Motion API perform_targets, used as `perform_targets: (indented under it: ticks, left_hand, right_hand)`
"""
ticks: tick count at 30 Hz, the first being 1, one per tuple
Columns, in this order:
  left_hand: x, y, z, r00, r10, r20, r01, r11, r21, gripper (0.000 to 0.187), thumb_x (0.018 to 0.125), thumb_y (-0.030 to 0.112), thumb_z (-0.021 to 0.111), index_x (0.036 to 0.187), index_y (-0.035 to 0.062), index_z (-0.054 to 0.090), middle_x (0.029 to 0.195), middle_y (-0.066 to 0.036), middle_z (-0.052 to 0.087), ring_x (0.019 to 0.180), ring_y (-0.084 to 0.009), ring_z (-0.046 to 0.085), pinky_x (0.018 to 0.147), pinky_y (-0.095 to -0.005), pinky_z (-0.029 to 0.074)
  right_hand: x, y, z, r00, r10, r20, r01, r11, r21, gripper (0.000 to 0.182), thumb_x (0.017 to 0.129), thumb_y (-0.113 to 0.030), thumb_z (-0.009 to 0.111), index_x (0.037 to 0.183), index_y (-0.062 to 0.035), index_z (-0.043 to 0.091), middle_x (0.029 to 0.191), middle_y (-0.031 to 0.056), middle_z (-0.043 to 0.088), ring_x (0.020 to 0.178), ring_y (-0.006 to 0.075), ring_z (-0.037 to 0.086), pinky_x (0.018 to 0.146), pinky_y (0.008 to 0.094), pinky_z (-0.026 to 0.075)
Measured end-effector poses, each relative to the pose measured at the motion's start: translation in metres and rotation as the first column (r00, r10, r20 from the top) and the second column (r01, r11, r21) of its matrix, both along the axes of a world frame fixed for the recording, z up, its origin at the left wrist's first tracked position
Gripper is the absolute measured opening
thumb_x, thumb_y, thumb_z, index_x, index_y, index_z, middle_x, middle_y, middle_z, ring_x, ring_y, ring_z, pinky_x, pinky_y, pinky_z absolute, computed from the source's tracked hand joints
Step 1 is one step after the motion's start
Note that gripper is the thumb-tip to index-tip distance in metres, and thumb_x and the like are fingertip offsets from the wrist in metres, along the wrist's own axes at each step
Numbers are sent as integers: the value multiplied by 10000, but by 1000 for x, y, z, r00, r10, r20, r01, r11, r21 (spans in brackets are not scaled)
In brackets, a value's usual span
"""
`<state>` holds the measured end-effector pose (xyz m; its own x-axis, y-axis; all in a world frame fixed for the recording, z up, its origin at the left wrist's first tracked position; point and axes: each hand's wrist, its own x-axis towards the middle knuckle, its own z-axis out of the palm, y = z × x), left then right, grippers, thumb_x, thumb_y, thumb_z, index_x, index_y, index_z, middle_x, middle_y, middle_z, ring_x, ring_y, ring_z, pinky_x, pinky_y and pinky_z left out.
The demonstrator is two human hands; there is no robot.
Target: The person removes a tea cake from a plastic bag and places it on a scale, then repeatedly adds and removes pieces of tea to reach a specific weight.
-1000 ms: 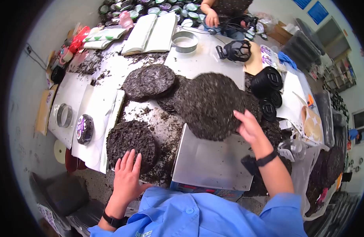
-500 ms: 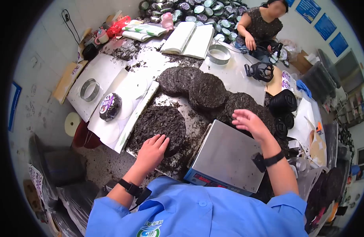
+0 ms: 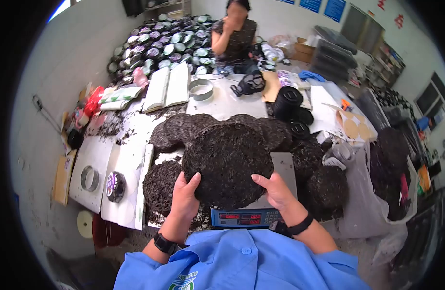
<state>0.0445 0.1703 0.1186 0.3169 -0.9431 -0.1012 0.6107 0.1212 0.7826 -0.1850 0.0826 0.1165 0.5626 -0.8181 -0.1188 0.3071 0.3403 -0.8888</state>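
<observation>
Both my hands hold a round, dark cake of what looks like dried seaweed (image 3: pixel 227 164), tilted up toward me. My left hand (image 3: pixel 186 193) grips its lower left edge, thumb on the near face. At the lower right edge, my right hand (image 3: pixel 275 188) does the same; the fingers behind are hidden. Under and behind the cake is a digital scale (image 3: pixel 285 166) with a metal plate and a lit red display. More dark cakes (image 3: pixel 171 130) lie behind, and another cake (image 3: pixel 159 188) is left of my left hand.
A wrapped round pack (image 3: pixel 115 186) and a metal ring (image 3: pixel 89 179) lie on the left. Farther back are an open notebook (image 3: pixel 167 87) and another ring (image 3: pixel 201 90). Black round lids (image 3: pixel 299 128) stand right. A person (image 3: pixel 234 38) sits beyond the table before heaped packs (image 3: pixel 169 43).
My hands have come together and now hold a dark cake up over the scale. My view has tilted up and turned right. The seated person's hand has risen to the face.
</observation>
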Motion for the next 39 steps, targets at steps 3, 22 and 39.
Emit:
perform_targets:
  ticks: [3,22,39]
  left_hand:
    - [-26,-13,-12,996,-81,-43,84,994,76,369,957,51,528,1314,21,439,1245,-119,587,1112,-246,597,980,-390,480]
    - [-34,20,-71,717,-38,696,-62,991,118,452,883,25,584,1316,-23,465,1306,-151,529,1208,-245,519,1013,-372,422]
    - [-138,-53,-98,-543,-182,819,164,934,316,840,696,345,805,1409,90,440,1482,-179,388,1354,-348,381,1107,-488,301]
  right_hand:
    - [-16,0,-24,982,-182,-46,182,983,9,384,883,-69,669,1241,14,559,1167,75,640,1079,179,595,977,344,456]
    - [-296,16,-76,-99,-580,-808,-50,814,-578,968,724,-388,800,1473,-47,290,1526,222,288,1395,369,308,1112,409,339]
    - [-328,-18,-153,-247,-465,-850,-327,866,-379,943,726,-518,764,1469,-107,352,1514,193,328,1404,344,304,1130,457,299]
